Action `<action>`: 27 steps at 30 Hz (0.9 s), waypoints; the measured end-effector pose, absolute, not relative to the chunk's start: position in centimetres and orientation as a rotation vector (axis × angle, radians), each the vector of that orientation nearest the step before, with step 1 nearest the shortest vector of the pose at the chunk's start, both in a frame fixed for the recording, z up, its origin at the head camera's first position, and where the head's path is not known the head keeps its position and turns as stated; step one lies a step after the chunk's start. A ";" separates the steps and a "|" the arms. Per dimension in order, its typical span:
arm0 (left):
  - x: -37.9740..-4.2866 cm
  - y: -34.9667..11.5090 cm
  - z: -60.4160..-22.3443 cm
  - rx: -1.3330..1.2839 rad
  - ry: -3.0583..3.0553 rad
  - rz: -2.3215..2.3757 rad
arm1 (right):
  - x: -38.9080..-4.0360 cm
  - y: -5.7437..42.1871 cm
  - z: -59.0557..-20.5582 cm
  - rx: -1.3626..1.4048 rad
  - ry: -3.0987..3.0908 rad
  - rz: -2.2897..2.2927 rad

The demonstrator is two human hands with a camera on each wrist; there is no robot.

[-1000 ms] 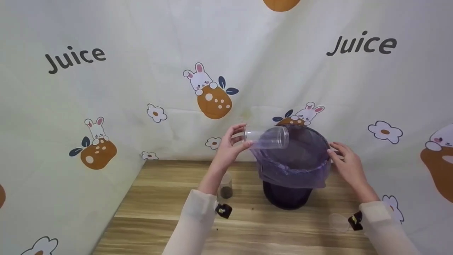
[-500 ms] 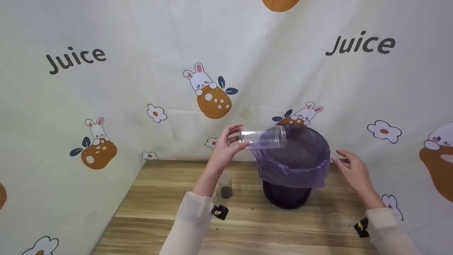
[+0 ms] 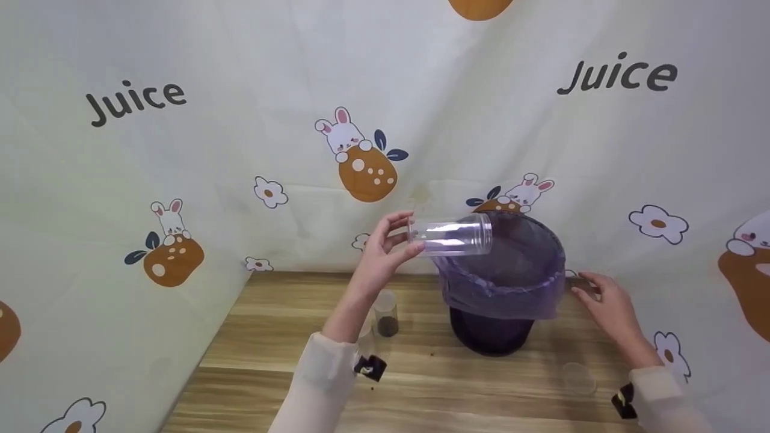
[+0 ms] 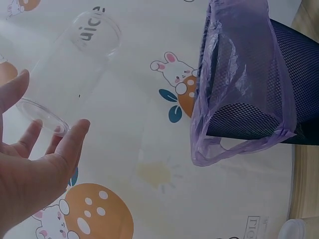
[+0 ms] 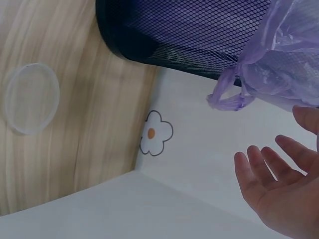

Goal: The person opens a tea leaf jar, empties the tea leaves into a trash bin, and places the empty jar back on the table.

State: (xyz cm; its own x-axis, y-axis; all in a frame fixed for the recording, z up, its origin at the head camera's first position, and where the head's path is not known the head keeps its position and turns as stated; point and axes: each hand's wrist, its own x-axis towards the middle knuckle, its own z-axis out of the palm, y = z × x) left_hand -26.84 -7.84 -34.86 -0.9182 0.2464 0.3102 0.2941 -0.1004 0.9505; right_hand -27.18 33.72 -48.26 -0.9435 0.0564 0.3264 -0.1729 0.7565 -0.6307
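My left hand point(image 3: 385, 255) grips one end of a clear plastic jar point(image 3: 451, 236), fingers and thumb around its edge. The jar lies on its side in the air, its far end overlapping the left rim of a dark mesh trash can point(image 3: 490, 334). It looks see-through, with one tiny dark speck point(image 4: 79, 95) showing in the left wrist view. A purple trash bag point(image 3: 499, 302) lines the can and folds down over its rim. Apart from the can, on its right, my right hand point(image 3: 613, 310) holds nothing; its fingers are loosely bent in the right wrist view point(image 5: 284, 184).
Behind my left forearm stands a small clear jar point(image 3: 387, 316) with dark contents; another clear container point(image 3: 366, 341) is partly hidden by the wrist. A clear round lid point(image 3: 579, 379) lies on the wooden table point(image 3: 271, 337) at right. A printed curtain point(image 3: 289, 78) encloses the back and sides.
My right hand has let go of the can's rim and moved right and down, away from it. The left hand and jar stay nearly in place, shifted slightly.
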 end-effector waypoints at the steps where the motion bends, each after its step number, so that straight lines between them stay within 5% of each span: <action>1: -26.7 -7.9 -34.8 -0.627 -2.082 -2.221 | -27.1 33.8 -48.4 0.086 -2.639 0.987; 27: -24.8 -9.1 -35.0 -0.688 -2.050 -2.205 | -25.9 35.1 -53.8 0.048 -2.863 1.006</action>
